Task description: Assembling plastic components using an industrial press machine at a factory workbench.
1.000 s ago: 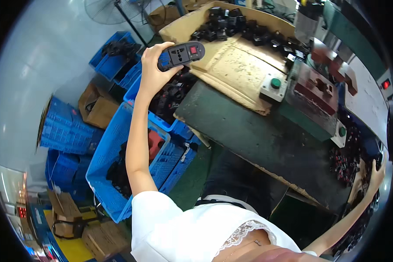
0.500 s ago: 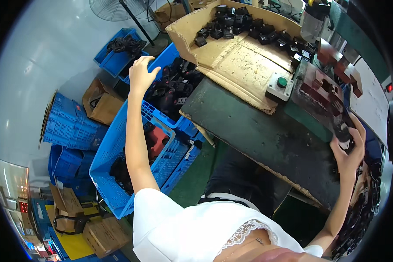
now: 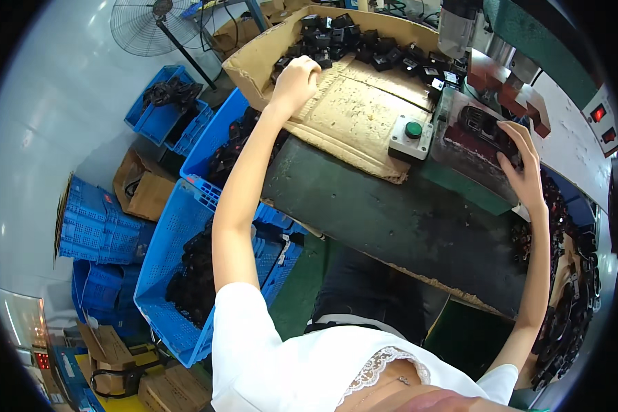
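My left hand (image 3: pixel 296 86) is over the left part of the cardboard tray (image 3: pixel 350 113), its fingers curled beside a heap of small black block-shaped parts (image 3: pixel 333 38). Whatever lies between those fingertips is hidden. On the right, my right hand (image 3: pixel 524 165) has thumb and fingers around the near end of a black plastic housing (image 3: pixel 484 123). That housing rests on the dark red fixture (image 3: pixel 463 141) of a bench press. Reddish-brown press blocks (image 3: pixel 518 99) hang above and behind it.
A green push button (image 3: pixel 413 130) on a grey box stands left of the fixture. Blue crates (image 3: pixel 161 275) with black parts stand left of the dark table (image 3: pixel 364 199). More black parts (image 3: pixel 577 295) lie at the right. A fan (image 3: pixel 144 27) stands at the far left.
My left hand has gone from open above the blue crates to curled in the cardboard tray. My right hand has moved inward, and the black housing now lies on the fixture. The view has shifted.
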`<state>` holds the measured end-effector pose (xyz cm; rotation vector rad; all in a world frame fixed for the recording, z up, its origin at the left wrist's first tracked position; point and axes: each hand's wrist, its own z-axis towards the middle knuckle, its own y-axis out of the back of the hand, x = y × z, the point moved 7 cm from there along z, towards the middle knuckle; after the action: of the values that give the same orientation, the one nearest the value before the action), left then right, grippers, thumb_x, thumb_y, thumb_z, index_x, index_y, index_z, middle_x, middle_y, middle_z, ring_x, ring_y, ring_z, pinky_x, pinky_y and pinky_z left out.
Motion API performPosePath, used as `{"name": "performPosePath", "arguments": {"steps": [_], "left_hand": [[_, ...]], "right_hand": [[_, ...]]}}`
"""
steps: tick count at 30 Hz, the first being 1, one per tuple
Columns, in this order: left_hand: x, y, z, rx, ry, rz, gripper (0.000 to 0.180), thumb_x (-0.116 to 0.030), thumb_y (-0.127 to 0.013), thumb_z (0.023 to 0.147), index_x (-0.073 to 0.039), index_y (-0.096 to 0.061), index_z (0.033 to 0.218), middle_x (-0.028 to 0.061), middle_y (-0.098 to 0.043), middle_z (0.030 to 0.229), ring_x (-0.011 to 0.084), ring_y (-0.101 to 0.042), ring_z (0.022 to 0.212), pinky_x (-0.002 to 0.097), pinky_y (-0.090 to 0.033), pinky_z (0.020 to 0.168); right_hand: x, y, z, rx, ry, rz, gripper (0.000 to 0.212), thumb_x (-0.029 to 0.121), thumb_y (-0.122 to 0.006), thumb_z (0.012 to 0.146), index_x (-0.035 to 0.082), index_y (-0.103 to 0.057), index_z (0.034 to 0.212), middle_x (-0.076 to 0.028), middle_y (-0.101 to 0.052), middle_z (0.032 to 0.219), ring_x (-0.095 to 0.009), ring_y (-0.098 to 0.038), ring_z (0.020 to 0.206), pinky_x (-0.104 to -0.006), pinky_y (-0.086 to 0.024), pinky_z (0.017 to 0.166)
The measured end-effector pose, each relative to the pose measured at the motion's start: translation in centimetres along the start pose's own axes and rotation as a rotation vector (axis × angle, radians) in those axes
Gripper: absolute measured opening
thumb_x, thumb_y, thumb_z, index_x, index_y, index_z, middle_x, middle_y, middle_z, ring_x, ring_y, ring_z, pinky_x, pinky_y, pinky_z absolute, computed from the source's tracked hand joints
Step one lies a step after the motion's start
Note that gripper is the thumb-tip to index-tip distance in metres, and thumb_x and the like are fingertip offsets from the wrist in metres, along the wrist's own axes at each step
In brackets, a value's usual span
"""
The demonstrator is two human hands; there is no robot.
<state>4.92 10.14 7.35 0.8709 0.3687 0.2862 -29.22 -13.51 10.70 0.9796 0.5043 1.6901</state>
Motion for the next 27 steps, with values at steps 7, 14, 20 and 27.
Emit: {"name": "performPosePath", "arguments": {"steps": [7, 14, 20, 27], "left_hand": [[5.6, -8.2, 4.2, 0.102, 0.204, 0.15, 0.04, -0.013, -0.057, 0.077, -0.004, -0.054, 0.116, 0.0134, -0.053, 0.121, 0.0296, -0.05, 0.111, 0.0416, -0.042, 0.094], [5.1, -11.5, 5.4, 0.191, 0.264, 0.269, 0.039, -0.013, -0.056, 0.079, -0.004, -0.047, 0.117, 0.0166, -0.049, 0.118, 0.0334, -0.046, 0.114, 0.0471, -0.039, 0.093], [5.5, -8.3, 4.6, -0.108, 0.326, -0.291, 0.047, -0.009, -0.071, 0.072, -0.005, -0.05, 0.114, 0.0154, -0.054, 0.108, 0.0291, -0.054, 0.098, 0.0386, -0.047, 0.082], [-2.2, -9.1, 4.7, 0.016, 0.65, -1.853, 0.027, -0.007, -0.04, 0.094, -0.008, -0.049, 0.119, 0.0147, -0.051, 0.114, 0.0286, -0.053, 0.098, 0.0354, -0.052, 0.08]], "right_hand": [[-1.0, 0.4, 1.0, 0.057, -0.109, 0.093, 0.053, 0.002, -0.062, 0.071, 0.002, -0.051, 0.123, -0.013, -0.053, 0.119, -0.027, -0.049, 0.113, -0.0336, -0.032, 0.101], [-4.4, 0.2, 0.9, 0.129, -0.257, 0.01, 0.052, 0.01, -0.064, 0.073, 0.0, -0.05, 0.123, -0.018, -0.054, 0.109, -0.029, -0.051, 0.106, -0.0342, -0.035, 0.097], [-2.3, 0.7, 0.8, 0.065, -0.232, -0.093, 0.066, 0.03, -0.067, 0.082, 0.005, -0.037, 0.135, -0.02, -0.054, 0.116, -0.031, -0.05, 0.11, -0.0369, -0.037, 0.094], [-2.3, -0.5, 1.9, 0.017, -0.167, -0.142, 0.053, 0.036, -0.062, 0.085, 0.004, -0.05, 0.124, -0.022, -0.055, 0.117, -0.034, -0.05, 0.112, -0.0393, -0.033, 0.101]]}}
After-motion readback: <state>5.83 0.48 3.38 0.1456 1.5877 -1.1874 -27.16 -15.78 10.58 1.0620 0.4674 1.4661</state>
